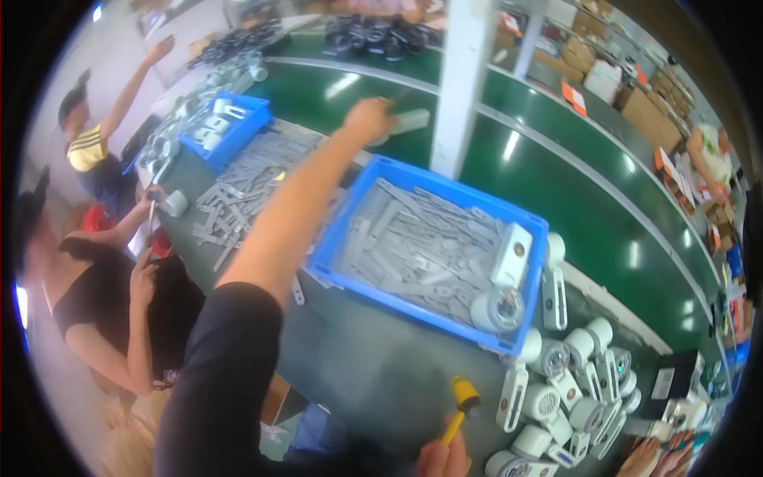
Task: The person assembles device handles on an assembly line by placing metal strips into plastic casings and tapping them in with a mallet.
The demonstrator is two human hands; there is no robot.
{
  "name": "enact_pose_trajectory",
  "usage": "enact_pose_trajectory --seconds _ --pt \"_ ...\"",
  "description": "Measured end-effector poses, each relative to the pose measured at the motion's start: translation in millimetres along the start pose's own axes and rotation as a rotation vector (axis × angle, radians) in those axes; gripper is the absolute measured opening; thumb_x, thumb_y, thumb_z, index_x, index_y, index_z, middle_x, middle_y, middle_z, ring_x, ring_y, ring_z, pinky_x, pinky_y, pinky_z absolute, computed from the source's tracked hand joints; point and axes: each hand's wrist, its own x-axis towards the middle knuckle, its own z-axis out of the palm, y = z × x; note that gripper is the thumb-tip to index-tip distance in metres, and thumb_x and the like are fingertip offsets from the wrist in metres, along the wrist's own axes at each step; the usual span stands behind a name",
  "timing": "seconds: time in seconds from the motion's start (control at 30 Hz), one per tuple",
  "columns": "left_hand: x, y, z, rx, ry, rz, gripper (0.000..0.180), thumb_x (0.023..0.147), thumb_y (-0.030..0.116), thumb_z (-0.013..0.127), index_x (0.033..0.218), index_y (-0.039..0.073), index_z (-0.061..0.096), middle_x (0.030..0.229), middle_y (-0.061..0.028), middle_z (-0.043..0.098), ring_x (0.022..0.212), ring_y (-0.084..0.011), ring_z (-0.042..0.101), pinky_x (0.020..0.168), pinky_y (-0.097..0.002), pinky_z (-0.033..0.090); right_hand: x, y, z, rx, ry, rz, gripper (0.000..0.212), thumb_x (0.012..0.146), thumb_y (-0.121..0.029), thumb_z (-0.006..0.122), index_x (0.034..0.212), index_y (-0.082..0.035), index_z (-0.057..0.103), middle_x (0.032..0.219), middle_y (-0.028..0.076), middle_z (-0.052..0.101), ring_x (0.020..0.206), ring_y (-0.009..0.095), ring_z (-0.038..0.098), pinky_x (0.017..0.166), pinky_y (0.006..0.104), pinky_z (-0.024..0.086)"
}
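left hand [368, 121]: reached out toward green conveyor [556, 222], clamped on pale piece [411, 122], shape probably long, blurred
right hand [442, 459]: low, wrapped round yellow mallet [463, 392], head up
hands: 2, well apart
blue crate [409, 312]: on table [358, 334], gray strips [413, 238] inside
white units [572, 389]: piled right of crate, near mallet

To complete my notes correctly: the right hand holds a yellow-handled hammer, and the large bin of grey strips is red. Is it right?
Not quite: the head view shows the large bin is blue, not red. The right hand does hold a yellow-handled hammer, and the strips are grey.
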Motion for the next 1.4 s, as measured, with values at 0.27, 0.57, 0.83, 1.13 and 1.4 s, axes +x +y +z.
enact_pose_trajectory --seconds 0.27,0.57,0.83,1.13,1.4 --pt "-131.4 51.6 -127.8 -0.314 0.539 0.16 0.026 0.101 0.017 0.073 0.122 0.002 0.07 0.11 -0.0127 0.075 0.097 -0.0213 0.071 0.087 -0.0341 0.056 12.5 -6.1 -11.3 -0.059 -0.012 -0.175 0.055 0.099 -0.014 0.071 0.15 0.001 0.055 0.059 0.007 0.055 0.049 0.015 0.062 0.053 0.0279 0.048" --pt "-304.1 309.4 -118.2 -0.482 -0.331 1.285 0.041 0.081 0.01 0.085 0.119 0.008 0.072 0.122 -0.009 0.07 0.116 -0.0318 0.066 0.099 -0.0448 0.054 -47.9 6.8 -43.6 -0.061 -0.027 -0.341 0.02 0.097 -0.01 0.072 0.117 -0.004 0.074 0.064 0.007 0.061 0.053 0.021 0.063 0.053 0.033 0.049" --pt "-442.5 374.0 -104.9 -0.66 -0.378 0.972 0.053 0.078 0.034 0.093 0.116 0.009 0.067 0.129 -0.0155 0.06 0.112 -0.0384 0.064 0.097 -0.0456 0.054 -92.3 30.0 -176.8 -0.639 0.714 -0.39 0.032 0.091 0.001 0.073 0.122 0.001 0.073 0.142 0.018 0.059 0.107 0.027 0.068 0.085 0.0333 0.054" --pt "-465.4 314.7 -100.3 -0.902 -0.25 0.508 0.038 0.088 0.012 0.081 0.124 0.007 0.068 0.125 -0.0143 0.068 0.108 -0.0285 0.068 0.096 -0.0404 0.055 -74.6 25.6 -137.2 -0.377 0.48 -0.278 0.036 0.091 -0.004 0.079 0.127 -0.001 0.073 0.129 0.013 0.065 0.106 0.026 0.07 0.09 0.0338 0.056" --pt "-451.2 191.7 -119.4 -0.838 -0.352 -0.099 0.027 0.102 0.012 0.066 0.126 0.001 0.069 0.109 -0.0117 0.073 0.104 -0.0205 0.068 0.094 -0.0357 0.053 -4.1 -11.8 -31.1 -0.24 0.168 -0.348 0.033 0.091 -0.007 0.081 0.123 -0.002 0.073 0.114 0.013 0.068 0.095 0.029 0.069 0.084 0.0354 0.055"
